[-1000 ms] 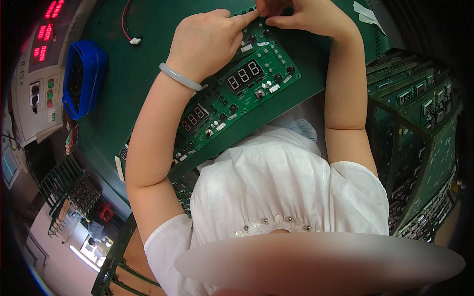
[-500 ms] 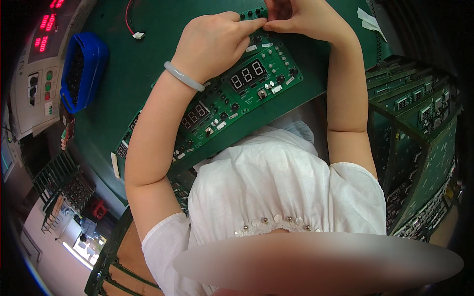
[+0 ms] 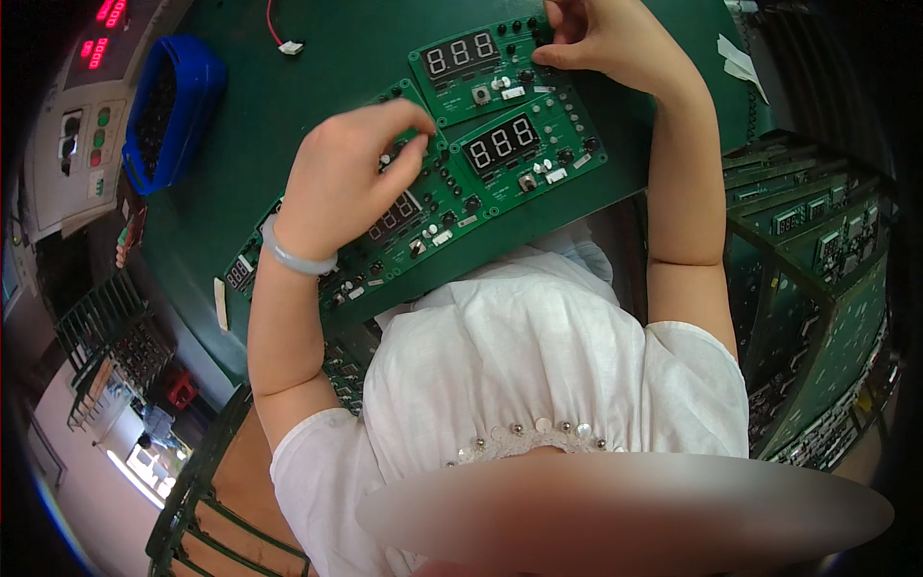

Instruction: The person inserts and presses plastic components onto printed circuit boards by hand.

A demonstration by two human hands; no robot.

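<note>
Several green circuit boards, each with a three-digit display, lie side by side on the green table. My left hand (image 3: pixel 358 173), with a pale bangle at the wrist, hovers over the middle board (image 3: pixel 452 223) and partly hides it. Its thumb and forefinger are drawn together; anything small between them cannot be made out. My right hand (image 3: pixel 601 46) is at the right edge of the far board (image 3: pixel 444 91), with curled fingers and the thumb close to the board's black round parts. What it holds is hidden. The right-hand board (image 3: pixel 543 154) lies untouched just below it.
A blue bin (image 3: pixel 173 115) of small dark parts stands at the left, beside a control panel (image 3: pixel 91 144) with buttons and a red-lit display. A cable with a white plug (image 3: pixel 290 47) lies at the back. Racks of boards (image 3: pixel 817 260) stand at the right.
My left hand has moved from the far board toward me and to the left, uncovering that board's display. The right hand remains at the far board's right edge.
</note>
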